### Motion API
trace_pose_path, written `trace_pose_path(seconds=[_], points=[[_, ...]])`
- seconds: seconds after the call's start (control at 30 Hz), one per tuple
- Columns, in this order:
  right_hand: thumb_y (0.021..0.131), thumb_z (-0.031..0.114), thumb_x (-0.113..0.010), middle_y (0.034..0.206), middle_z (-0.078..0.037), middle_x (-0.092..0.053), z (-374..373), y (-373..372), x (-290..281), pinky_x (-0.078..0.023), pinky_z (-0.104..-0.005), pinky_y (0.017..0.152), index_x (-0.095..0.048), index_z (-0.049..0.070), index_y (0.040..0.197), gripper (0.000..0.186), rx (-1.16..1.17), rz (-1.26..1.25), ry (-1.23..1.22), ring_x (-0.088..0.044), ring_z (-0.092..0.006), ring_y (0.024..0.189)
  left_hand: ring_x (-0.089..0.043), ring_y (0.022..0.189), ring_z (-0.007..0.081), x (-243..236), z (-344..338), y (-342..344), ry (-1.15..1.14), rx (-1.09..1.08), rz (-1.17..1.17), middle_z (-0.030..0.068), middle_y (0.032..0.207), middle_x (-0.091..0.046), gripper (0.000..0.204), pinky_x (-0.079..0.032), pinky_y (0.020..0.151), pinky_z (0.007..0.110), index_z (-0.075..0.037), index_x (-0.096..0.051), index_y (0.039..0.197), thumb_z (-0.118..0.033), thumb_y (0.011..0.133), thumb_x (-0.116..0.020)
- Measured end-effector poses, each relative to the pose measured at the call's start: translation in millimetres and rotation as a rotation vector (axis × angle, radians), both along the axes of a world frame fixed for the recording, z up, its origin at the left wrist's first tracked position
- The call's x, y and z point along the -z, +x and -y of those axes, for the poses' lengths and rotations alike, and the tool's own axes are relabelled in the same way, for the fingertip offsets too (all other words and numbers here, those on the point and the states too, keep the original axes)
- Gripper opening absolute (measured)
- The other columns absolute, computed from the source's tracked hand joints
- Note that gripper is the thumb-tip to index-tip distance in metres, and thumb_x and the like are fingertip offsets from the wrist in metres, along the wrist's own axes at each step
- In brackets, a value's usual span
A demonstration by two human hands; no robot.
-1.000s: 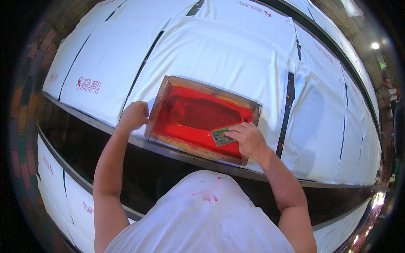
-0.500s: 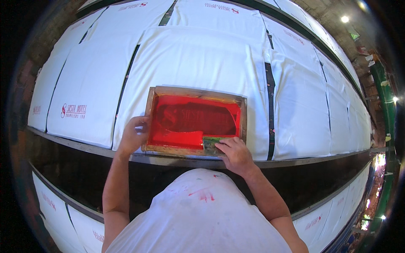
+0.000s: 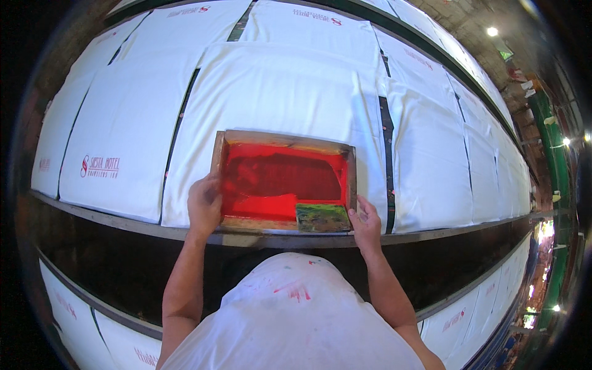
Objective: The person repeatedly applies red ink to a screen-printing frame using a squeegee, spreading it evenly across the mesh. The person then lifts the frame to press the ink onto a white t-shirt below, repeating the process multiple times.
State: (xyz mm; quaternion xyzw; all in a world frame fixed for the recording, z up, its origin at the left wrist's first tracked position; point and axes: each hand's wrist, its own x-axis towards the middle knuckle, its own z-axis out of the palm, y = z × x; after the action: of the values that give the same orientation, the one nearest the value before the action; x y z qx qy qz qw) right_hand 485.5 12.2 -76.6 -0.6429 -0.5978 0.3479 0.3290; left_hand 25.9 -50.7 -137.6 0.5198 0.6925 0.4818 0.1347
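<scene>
A wooden screen-printing frame [image 3: 290,140] lies on a white cloth [image 3: 277,86] close to the table's front edge. Bright red ink [image 3: 262,206] coats its mesh, with a darker red patch in the middle. In the near right corner rests a squeegee [image 3: 322,217] stained green and black, with no hand on it. My left hand [image 3: 205,203] is closed round the near part of the left rail. At the right rail, near its front corner, my right hand [image 3: 366,223] holds the wood between thumb and fingers; some fingertips are hidden.
Other white cloths lie side by side with dark gaps between them; the one at left [image 3: 123,123] bears a red print. The table's front edge [image 3: 123,216] runs before me. A lower row of cloths [image 3: 117,333] shows beneath. A green beam [image 3: 549,123] stands at right.
My right hand has let go of the squeegee and moved to the frame's right rail. My left hand now wraps the left rail more fully. The whole view has shifted slightly.
</scene>
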Motion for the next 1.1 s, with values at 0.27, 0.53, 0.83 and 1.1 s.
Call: trace_pose_path(seconds=[0.27,0.53,0.83,1.1], points=[[0.108,0.013,-0.08,0.16,-0.015,-0.062,11.4,-3.8,-13.9,-0.052,-0.0417,0.122,-0.066,0.0,0.158,0.054,-0.059,-0.218,-0.172,-0.061,-0.0266,0.148,-0.068,0.131,0.0412,-11.2,1.5,0.3,0.11,0.091,-0.095,0.0201,0.137,-0.076,0.025,-0.053,0.113,0.049,-0.007,-0.07,0.096,0.016,0.088,-0.073],[0.1,0.006,-0.079,0.158,-0.019,-0.059,24.6,33.0,-30.9,-0.044,-0.048,0.129,-0.075,-0.001,0.144,0.045,-0.023,-0.485,-0.002,-0.056,-0.0333,0.153,-0.067,0.135,0.0375,-46.8,-0.9,29.7,0.201,0.148,0.064,0.02,0.142,-0.071,0.027,-0.05,0.117,0.048,-0.009,-0.066,0.094,0.017,0.093,-0.071],[0.106,0.014,-0.068,0.159,-0.019,-0.063,1.8,213.1,-24.0,-0.037,-0.049,0.133,-0.074,-0.007,0.139,0.039,0.156,-0.541,0.261,-0.055,-0.0316,0.153,-0.067,0.128,0.0372,-48.0,-29.7,226.6,0.299,0.126,0.205,0.0211,0.14,-0.071,0.029,-0.051,0.113,0.046,-0.009,-0.067,0.095,0.017,0.088,-0.077],[0.114,0.021,-0.057,0.155,-0.021,-0.065,11.3,393.3,-30.9,-0.044,-0.0479,0.128,-0.066,-0.007,0.149,0.046,0.247,-0.57,0.177,-0.061,-0.0312,0.145,-0.063,0.135,0.0411,-51.0,-44.2,410.5,0.16,0.134,0.192,0.0228,0.138,-0.07,0.028,-0.049,0.114,0.048,-0.009,-0.073,0.094,0.016,0.082,-0.075]])
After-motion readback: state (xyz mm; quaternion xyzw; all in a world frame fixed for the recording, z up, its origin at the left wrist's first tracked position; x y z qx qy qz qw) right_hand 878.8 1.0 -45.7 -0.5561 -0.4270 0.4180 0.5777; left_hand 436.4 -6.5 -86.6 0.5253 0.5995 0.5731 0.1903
